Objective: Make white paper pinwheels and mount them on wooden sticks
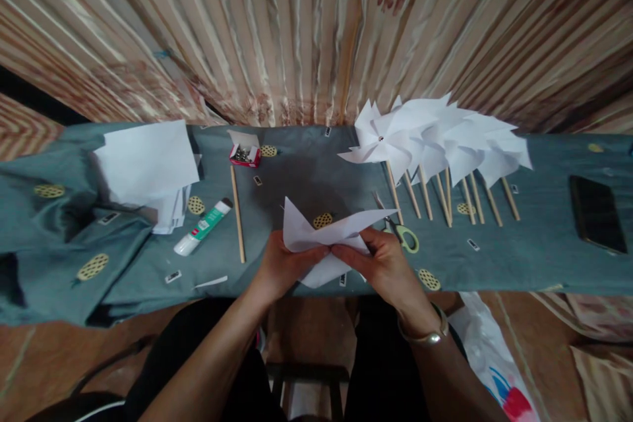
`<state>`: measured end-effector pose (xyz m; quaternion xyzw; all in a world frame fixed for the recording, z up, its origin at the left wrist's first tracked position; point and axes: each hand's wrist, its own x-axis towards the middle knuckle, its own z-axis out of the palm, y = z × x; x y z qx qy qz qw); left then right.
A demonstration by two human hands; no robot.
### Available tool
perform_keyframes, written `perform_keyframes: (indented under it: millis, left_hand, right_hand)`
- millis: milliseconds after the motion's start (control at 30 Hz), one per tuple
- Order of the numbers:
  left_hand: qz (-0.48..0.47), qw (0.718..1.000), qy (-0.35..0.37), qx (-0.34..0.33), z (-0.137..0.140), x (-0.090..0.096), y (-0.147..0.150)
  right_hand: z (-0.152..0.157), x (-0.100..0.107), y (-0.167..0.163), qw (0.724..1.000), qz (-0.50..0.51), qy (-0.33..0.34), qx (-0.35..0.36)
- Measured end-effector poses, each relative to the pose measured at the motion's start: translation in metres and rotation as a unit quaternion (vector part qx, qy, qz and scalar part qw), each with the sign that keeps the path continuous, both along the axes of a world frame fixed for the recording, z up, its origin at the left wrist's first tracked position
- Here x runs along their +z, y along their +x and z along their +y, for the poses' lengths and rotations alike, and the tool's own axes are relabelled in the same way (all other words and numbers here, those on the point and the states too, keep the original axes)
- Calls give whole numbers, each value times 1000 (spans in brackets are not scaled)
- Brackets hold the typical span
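Between my two hands is a white paper sheet (341,232), partly folded, with pointed corners standing up at its left and right. My left hand (287,262) pinches it from the left, and my right hand (383,262) pinches it from the right. Both thumbs meet near the middle of the paper. Most of my other fingers are hidden behind it. Just beyond my right hand lie scissors with green handles (408,239), partly covered by the paper and hand. A bare wooden stick (238,214) lies to the left of my left hand.
Several white paper pinwheels (425,135) on wooden sticks overlap at the back right. A phone (597,213) lies far right. At left are a stack of white paper (148,161), a glue stick (204,227) and an open red box (244,151) of small metal pins. A curtain (297,33) hangs behind.
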<state>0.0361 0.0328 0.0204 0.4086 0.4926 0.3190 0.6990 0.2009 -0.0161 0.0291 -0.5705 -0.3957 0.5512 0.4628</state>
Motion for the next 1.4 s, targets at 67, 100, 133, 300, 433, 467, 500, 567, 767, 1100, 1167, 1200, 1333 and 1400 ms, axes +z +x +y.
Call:
perform_keyframes:
  millis: [67,100,133,300,433,467,500,567,767,1100,1167,1200,1333,1400]
  left_hand:
    - [-3,1000,11,-1,-3,-1,-2]
    - [-6,1000,17,1,-5,-1,-3]
    - [-9,1000,21,3,-8,-1,-4]
    - [-8,999,32,3,-17,1,-5]
    - [1,999,37,3,-22,2,-5]
    - [4,999,40,3,-24,2,-6]
    - [7,999,45,2,-25,3,-6]
    - [8,998,55,-2,-27,5,-7]
    - [-20,997,72,-2,-35,16,-5]
    - [-92,987,132,20,-29,23,-9]
    - [-49,983,171,53,-17,22,-22]
    - [10,979,191,75,-10,21,-31]
    - [329,885,316,89,16,8,-70]
    - [429,828,358,39,23,-2,-84]
  right_hand:
    - [-2,-2,-1,1000,-9,0,4]
    - [-4,-3,-1,1000,-17,2,7]
    - [-5,-4,-1,1000,-27,4,9]
    - [-12,-7,-4,997,-71,20,13]
    - [-16,-6,-8,992,-121,30,5]
    - [-17,-6,-8,991,-131,34,3]
    - [-18,-6,-9,990,-138,36,2]
    - [-20,-6,-9,988,-148,37,1]
    - [-24,-2,-6,990,-137,46,-8]
    - [-22,2,10,993,-45,89,-67]
    - [-23,1,17,991,-38,101,-84]
    - [-25,0,21,990,-39,103,-91]
    - [-29,-2,35,987,-39,104,-113]
    - [-31,-3,40,986,-42,106,-119]
